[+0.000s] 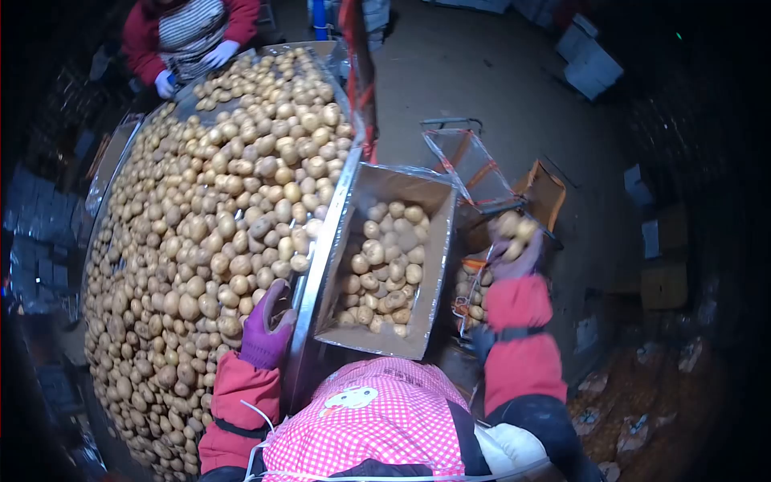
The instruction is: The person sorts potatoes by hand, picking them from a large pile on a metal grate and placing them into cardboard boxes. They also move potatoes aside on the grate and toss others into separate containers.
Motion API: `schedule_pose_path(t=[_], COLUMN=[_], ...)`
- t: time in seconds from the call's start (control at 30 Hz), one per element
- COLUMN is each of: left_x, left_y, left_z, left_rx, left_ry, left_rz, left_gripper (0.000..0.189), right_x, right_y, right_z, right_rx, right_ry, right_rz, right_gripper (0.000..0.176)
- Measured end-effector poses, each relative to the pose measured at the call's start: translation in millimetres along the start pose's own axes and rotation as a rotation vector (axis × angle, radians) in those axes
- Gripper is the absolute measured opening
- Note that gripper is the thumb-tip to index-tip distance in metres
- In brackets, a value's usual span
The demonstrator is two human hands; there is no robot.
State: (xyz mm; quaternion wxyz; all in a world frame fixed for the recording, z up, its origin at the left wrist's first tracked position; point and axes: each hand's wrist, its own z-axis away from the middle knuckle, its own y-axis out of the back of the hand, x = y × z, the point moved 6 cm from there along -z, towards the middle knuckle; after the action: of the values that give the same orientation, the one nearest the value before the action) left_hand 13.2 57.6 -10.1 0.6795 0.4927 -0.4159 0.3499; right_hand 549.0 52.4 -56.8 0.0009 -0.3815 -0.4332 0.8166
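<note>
Head view: keep the right hand curled firmly under its potatoes to avoid dropping or bruising; at least two show, blurred. The left hand is half open, apparently empty, beside an uncountable potato heap. One cardboard box, holding dozens, stands between the hands.

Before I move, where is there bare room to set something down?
The widest patch is floor between the post and the pale boxes. A smaller one is on the table, by the co-worker's hands. Crowded: most of the table, heaped with potatoes, and the gap between box and right hand.
</note>
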Motion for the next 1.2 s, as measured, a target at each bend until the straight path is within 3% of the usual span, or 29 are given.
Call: schedule_pose_path(t=[0.07, 0.1, 0.23, 0.27, 0.37, 0.43, 0.5, 0.57, 0.67, 0.77, 0.9, 0.93, 0.97, 1.03, 1.07, 1.1, 1.17, 1.2], left_x=[-5, 10, 22, 20, 18, 10, 10, 9, 5, -2, -45, -40, -48, -75, -82, -90, -115, -115], left_y=[21, -56, -54, -55, -56, -56, -58, -56, -48, -11, 63, 79, 96, 126, 146, 163, 193, 203], left_z=[3, -14, -10, -9, -9, -8, -5, 2, 27, 62, 142, 166, 193, 237, 262, 285, 320, 330], left_rx=[-0.009, -0.025, -0.05, -0.061, -0.06, -0.033, -0.071, -0.102, -0.126, -0.119, 0.132, 0.177, 0.24, 0.476, 0.605, 0.748, 0.971, 0.98], left_ry=[0.042, 0.011, -0.008, 0.006, 0.025, -0.015, -0.009, -0.014, -0.076, -0.066, -0.081, -0.088, 0.059, 0.156, 0.033, 0.158, 0.218, 0.243], left_rz=[-0.061, 0.023, -0.076, -0.105, -0.113, -0.101, -0.087, -0.083, -0.088, -0.043, -0.238, -0.23, -0.138, -0.059, -0.341, -0.408, -0.552, -0.577], left_gripper=[0.063, 0.062, 0.061, 0.061, 0.06, 0.06, 0.059, 0.059, 0.059, 0.06, 0.06, 0.059, 0.06, 0.059, 0.059, 0.06, 0.06, 0.063], right_x=[4, -85, -96, -96, -88, -76, -63, -56, -56, -40, 27, 51, 76, 169, 218, 270, 348, 391], right_y=[26, 62, 185, 209, 266, 322, 386, 428, 425, 375, 226, 147, 57, -61, -112, -135, -193, -214], right_z=[-11, -71, -95, -66, 75, 157, 227, 271, 269, 180, 49, 67, 92, 138, 181, 220, 302, 322], right_rx=[0.145, 0.222, 0.107, 0.053, 0.196, 0.253, 0.455, 0.625, 0.662, 0.431, -0.236, -0.313, -0.348, -0.896, -1.011, -1.128, -1.587, -1.708], right_ry=[-0.006, 0.053, -0.01, -0.048, -0.087, -0.219, -0.519, -0.62, -0.586, -0.474, -0.297, -0.12, 0.075, 0.483, 0.408, 0.178, 0.686, 0.863], right_rz=[-0.042, -0.01, 0.043, 0.015, 0.219, 0.28, 0.226, 0.274, 0.387, 0.501, 0.539, 0.77, 1.002, 1.311, 1.406, 1.247, 1.378, 1.441], right_gripper=[0.066, 0.064, 0.058, 0.056, 0.039, 0.036, 0.037, 0.037, 0.037, 0.037, 0.037, 0.036, 0.035, 0.036, 0.04, 0.044, 0.05, 0.054])
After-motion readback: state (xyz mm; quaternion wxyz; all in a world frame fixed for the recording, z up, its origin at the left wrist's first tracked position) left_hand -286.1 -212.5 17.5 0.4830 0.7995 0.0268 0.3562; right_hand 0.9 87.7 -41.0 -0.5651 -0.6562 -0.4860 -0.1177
